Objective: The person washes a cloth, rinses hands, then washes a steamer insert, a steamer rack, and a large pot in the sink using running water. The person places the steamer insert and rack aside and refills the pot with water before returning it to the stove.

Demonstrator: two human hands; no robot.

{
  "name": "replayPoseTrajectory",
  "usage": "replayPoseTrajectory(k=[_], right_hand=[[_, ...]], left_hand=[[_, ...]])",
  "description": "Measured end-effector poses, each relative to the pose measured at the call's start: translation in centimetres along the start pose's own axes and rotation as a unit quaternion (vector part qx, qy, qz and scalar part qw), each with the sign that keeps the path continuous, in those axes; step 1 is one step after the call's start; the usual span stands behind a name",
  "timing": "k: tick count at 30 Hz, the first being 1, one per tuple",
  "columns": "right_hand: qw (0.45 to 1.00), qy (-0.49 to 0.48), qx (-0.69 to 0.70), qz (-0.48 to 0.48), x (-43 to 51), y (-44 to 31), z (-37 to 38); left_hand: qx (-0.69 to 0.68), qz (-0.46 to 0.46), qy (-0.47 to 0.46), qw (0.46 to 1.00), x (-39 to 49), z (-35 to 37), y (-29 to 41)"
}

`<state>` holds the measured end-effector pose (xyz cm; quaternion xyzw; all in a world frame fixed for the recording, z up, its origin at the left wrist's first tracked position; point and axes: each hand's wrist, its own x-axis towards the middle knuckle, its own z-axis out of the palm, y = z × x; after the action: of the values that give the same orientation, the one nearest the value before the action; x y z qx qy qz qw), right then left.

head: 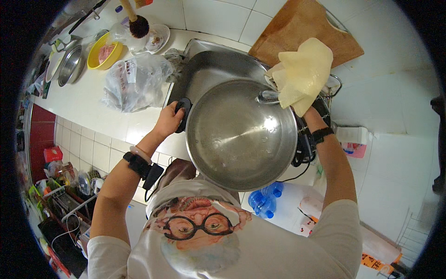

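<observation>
A large round steel pan (240,139) is held near my body, its shiny inside facing up, overlapping the near part of the steel sink (200,59). My left hand (173,118) grips the pan's black handle (184,113) at its left side. At the pan's right rim, my right hand (307,112) is mostly hidden beneath a pale yellow cloth (308,71), which it holds. The faucet (268,97) shows between the pan and the cloth.
A wooden cutting board (303,26) leans on the tiled wall. Left of the sink, a clear plastic bag (139,83), a yellow basket (116,55) with pink meat, a plate (163,36) and steel bowls (71,66) stand on the counter. Blue bottles (263,202) stand low at the right.
</observation>
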<state>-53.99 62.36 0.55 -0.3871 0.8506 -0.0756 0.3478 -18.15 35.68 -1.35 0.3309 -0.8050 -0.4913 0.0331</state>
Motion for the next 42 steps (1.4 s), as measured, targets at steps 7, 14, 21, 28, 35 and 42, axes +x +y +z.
replayPoseTrajectory(k=[7, 14, 21, 28, 35, 42], right_hand=[[1.0, -0.004, 0.0, 0.004, -0.1, -0.2, 0.1], [1.0, -0.007, -0.001, 0.002, 0.1, 0.2, 0.2], [1.0, -0.006, 0.0, -0.006, 1.0, 0.1, -0.1], [1.0, -0.007, 0.0, -0.002, 1.8, -0.3, -0.2], [1.0, -0.007, 0.0, 0.001, 2.1, -0.5, -0.4], [1.0, -0.006, 0.0, 0.002, 2.5, -0.6, -0.6]], left_hand=[[0.031, 0.004, 0.01, 0.999, -0.1, -0.2, 0.7], [0.029, 0.015, 0.015, 0.999, -0.3, -0.2, 1.0], [0.025, 0.009, 0.009, 1.0, -0.1, -0.2, 0.6], [0.025, 0.007, 0.007, 1.0, 0.0, -0.2, 0.3], [-0.001, 0.006, 0.01, 1.0, 0.0, 0.0, 0.1], [0.012, -0.01, 0.005, 1.0, -0.1, -0.2, 0.5]])
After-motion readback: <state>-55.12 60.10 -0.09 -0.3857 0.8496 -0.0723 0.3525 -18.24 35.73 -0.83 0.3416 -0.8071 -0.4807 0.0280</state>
